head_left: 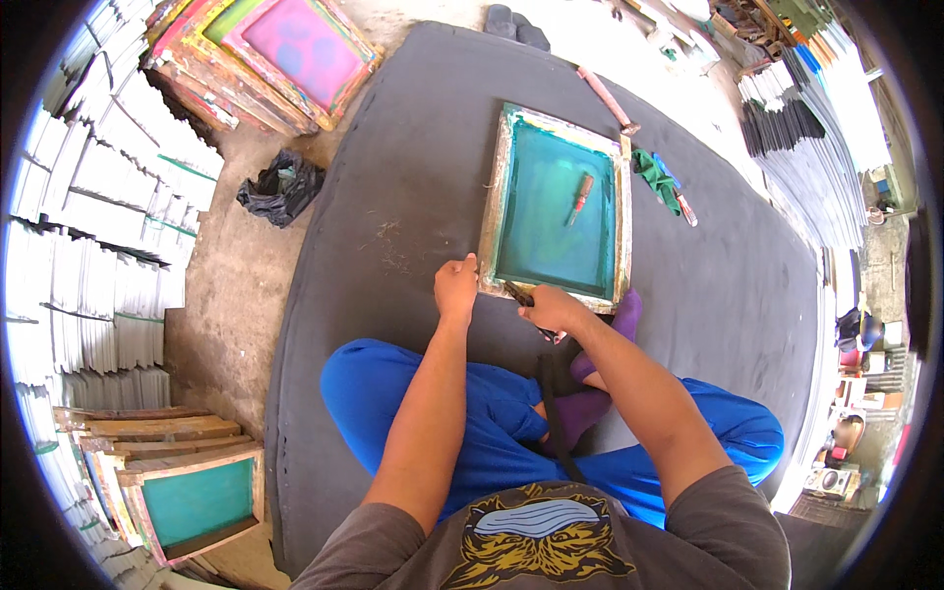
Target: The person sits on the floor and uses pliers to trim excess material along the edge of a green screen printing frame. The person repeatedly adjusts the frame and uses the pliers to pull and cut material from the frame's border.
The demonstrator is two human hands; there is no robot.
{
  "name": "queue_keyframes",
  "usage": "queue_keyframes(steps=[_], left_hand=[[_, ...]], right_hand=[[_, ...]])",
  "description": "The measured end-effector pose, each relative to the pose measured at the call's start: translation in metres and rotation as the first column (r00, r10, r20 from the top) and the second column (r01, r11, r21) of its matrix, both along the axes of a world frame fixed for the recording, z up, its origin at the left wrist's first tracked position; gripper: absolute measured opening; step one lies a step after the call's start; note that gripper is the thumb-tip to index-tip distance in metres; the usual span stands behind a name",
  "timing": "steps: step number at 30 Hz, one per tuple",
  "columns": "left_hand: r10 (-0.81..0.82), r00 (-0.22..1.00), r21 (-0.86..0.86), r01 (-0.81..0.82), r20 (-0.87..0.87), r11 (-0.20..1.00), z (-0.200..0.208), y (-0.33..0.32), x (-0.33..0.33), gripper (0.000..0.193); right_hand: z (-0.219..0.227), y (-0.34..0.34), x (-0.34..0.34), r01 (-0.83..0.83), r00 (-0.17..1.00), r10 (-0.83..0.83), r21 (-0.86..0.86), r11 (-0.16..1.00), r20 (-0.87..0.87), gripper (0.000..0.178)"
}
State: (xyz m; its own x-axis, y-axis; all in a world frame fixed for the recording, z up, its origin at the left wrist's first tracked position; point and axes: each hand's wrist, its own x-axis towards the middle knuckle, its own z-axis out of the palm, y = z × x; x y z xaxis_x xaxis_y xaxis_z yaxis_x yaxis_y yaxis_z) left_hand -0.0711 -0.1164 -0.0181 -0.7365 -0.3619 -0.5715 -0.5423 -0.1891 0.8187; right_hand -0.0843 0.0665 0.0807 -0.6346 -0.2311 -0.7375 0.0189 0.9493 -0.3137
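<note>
A silk-screen frame with worn, paint-stained wooden sides and teal mesh lies in front of me on a dark mat. My left hand is closed at its near left corner, thumb up against the wooden side. In my right hand is a pair of pliers, its dark jaws at the near wooden side of the frame. The handles are mostly hidden by my fingers. On the mesh rests a screwdriver with a reddish handle, its tip pointing toward me.
Beyond the frame lies a hammer; to its right are a green cloth and a red-handled tool. A black plastic bag sits on the floor at left. More frames and stacked white sheets stand around the mat.
</note>
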Motion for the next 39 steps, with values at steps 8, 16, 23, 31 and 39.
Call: queue_keyframes(steps=[8, 16, 23, 31, 39], left_hand=[[0.021, 1.000, 0.045, -0.021, 0.001, 0.999, 0.000, 0.004, -0.004, 0.035], [0.003, 0.999, -0.026, -0.004, -0.040, 1.000, -0.031, 0.011, -0.011, 0.037], [-0.020, 1.000, -0.048, 0.021, 0.023, 0.999, 0.001, 0.008, -0.007, 0.042], [-0.008, 1.000, -0.015, 0.007, -0.024, 1.000, 0.004, 0.005, -0.003, 0.036], [-0.279, 0.959, 0.072, 0.282, -0.047, 0.957, 0.026, -0.007, 0.014, 0.032]], right_hand=[[0.035, -0.035, -0.025, -0.041, 0.987, 0.002, 0.233, 0.972, 0.162, 0.028], [-0.001, -0.028, 0.019, -0.002, 0.987, 0.042, 0.250, 0.968, -0.155, 0.021], [-0.011, -0.039, 0.047, 0.238, 0.940, -0.187, 0.155, 0.959, -0.284, 0.026], [-0.043, -0.044, 0.072, 0.438, 0.827, -0.407, -0.010, 0.899, -0.387, 0.036], [-0.031, -0.031, 0.065, 0.206, 0.911, -0.291, -0.290, 0.935, -0.292, 0.047]])
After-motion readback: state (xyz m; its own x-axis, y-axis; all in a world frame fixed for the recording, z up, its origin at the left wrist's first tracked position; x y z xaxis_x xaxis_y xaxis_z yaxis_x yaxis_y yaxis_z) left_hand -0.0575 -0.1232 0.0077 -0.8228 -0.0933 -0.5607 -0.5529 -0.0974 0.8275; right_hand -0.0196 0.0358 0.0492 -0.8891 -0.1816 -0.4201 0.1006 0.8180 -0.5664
